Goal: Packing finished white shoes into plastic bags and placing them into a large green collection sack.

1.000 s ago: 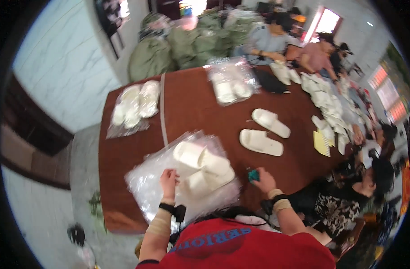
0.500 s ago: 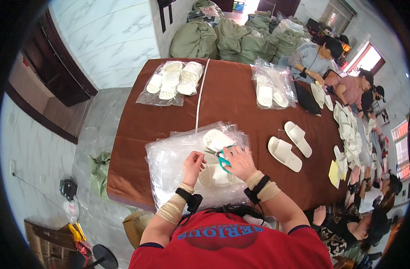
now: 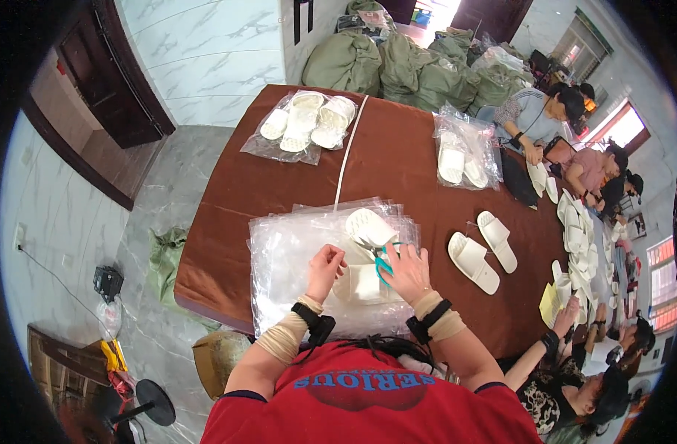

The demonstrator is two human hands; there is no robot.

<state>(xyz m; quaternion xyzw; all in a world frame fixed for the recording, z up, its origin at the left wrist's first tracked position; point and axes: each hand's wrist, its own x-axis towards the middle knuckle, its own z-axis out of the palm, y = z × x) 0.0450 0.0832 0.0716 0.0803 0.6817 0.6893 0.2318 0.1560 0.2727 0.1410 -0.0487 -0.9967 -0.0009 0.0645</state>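
Works at a brown-covered table [image 3: 398, 148], over a stack of clear plastic bags [image 3: 283, 251] with two white slippers [image 3: 371, 225] lying on top; holds the right hand [image 3: 409, 274] half closed over the slippers, the left hand [image 3: 326, 269] loosely curled beside them, contents, if any, impossible to tell; grips teal-handled scissors [image 3: 384, 265] in the right.

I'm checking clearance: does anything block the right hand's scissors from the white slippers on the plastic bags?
Nothing visible does. The right hand holds the teal-handled scissors over the white slippers; whether they touch cannot be told. The left hand is left of the scissors, not between.
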